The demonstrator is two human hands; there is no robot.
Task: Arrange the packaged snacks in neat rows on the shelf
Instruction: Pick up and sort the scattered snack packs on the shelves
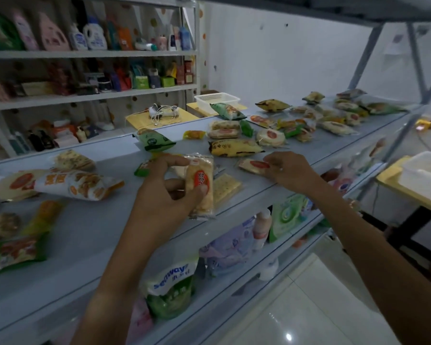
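Note:
My left hand [167,192] grips a clear rice cracker pack [201,185] with a red oval label, held upright just above the pale shelf [90,235]. My right hand [288,170] pinches the end of a second rice cracker pack [253,166] that lies flat on the shelf. A flat cracker packet [225,186] lies between the two hands. A yellow snack bag [234,147] and a green snack bag [154,140] lie just beyond. Several more packets are scattered along the shelf to the far right and to the left.
A white and orange bag [77,183] lies at the left. A white basket [217,98] stands at the back on a yellow table [144,119]. Pouches hang on lower shelves, among them a green pouch [169,287]. Metal braces [406,100] rise at the right.

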